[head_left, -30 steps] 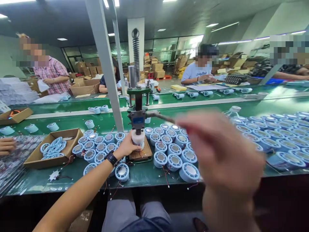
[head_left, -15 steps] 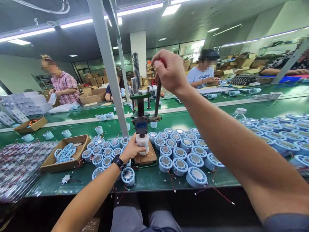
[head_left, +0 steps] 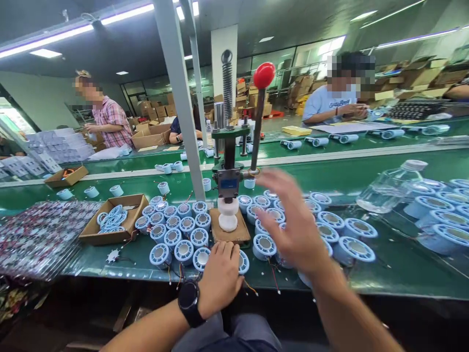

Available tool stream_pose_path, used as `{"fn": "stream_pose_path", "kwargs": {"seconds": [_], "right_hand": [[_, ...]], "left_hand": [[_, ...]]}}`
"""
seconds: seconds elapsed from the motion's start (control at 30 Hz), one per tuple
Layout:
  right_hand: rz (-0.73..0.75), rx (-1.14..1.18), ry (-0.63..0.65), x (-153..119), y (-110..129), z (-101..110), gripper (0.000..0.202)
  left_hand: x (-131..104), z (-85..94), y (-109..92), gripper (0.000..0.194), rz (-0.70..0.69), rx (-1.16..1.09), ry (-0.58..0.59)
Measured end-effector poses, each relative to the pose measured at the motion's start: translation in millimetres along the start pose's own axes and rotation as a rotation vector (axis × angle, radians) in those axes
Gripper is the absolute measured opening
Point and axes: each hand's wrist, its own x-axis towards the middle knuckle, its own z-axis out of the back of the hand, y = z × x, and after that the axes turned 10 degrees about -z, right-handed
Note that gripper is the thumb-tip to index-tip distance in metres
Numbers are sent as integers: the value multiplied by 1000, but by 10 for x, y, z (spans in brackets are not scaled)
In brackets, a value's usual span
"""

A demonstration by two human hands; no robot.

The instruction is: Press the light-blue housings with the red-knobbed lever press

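My left hand [head_left: 222, 276], with a black watch on its wrist, is closed over a light-blue round housing [head_left: 243, 262] at the belt's near edge; the hand hides much of it. My right hand [head_left: 293, 220] is blurred, fingers apart, holding nothing, above the housings right of the press. The hand press [head_left: 228, 183] stands upright in front of me. Its lever [head_left: 259, 127] has a red knob [head_left: 264, 75] and points up. A white upper block [head_left: 227, 206] rests above a white round lower block [head_left: 227, 223] on a brown board [head_left: 234, 235].
Rows of light-blue housings [head_left: 183, 250] with trailing wires flank the press. A cardboard box [head_left: 106, 238] holds light-blue rings. Bagged wired parts [head_left: 47, 230] lie far left, and a clear plastic bottle [head_left: 392, 188] at right. A metal post [head_left: 179, 98] rises behind. People sit or stand across the belt.
My right hand has let go of the lever knob and come down. My left hand has left the white block under the press and moved nearer, onto a housing. The view has shifted.
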Motion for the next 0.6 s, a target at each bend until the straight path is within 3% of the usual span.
{"fn": "stream_pose_path", "kwargs": {"seconds": [0.1, 0.2, 0.37, 0.6], "right_hand": [[-56, 5, 234, -949, -156, -330, 55], [-46, -54, 428, -1353, -325, -615, 59], [52, -172, 629, -1244, -306, -868, 65], [171, -237, 713, -1098, -136, -1029, 77]], "left_hand": [[-188, -62, 53, 72, -24, 90, -90], [-513, 24, 245, 70, 80, 178, -186], [-891, 92, 563, 56, 242, 250, -256], [-945, 30, 488, 41, 242, 139, -334]]}}
